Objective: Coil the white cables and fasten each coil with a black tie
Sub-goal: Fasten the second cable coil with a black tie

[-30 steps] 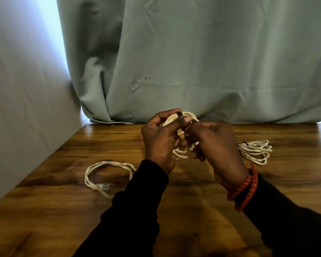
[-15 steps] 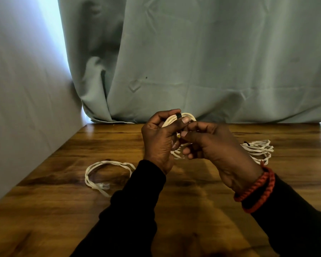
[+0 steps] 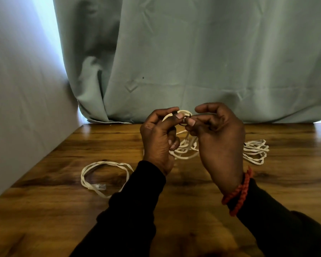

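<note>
At frame centre, the left hand (image 3: 159,140) grips the white coil (image 3: 185,149), which hangs between both hands. The right hand (image 3: 219,138) pinches the black tie (image 3: 186,121) at its top; the coil's long axis runs up-down.

A wooden table (image 3: 174,210) with a dark, glossy grain fills the lower half of the view. Behind its far edge hangs a pale green curtain (image 3: 202,56), creased and folded, its hem resting on the tabletop. To the left stands a plain grey wall (image 3: 17,108), with a strip of bright light showing between it and the curtain. A braided red bracelet (image 3: 238,191) circles one wrist above a black sleeve (image 3: 278,227).
</note>
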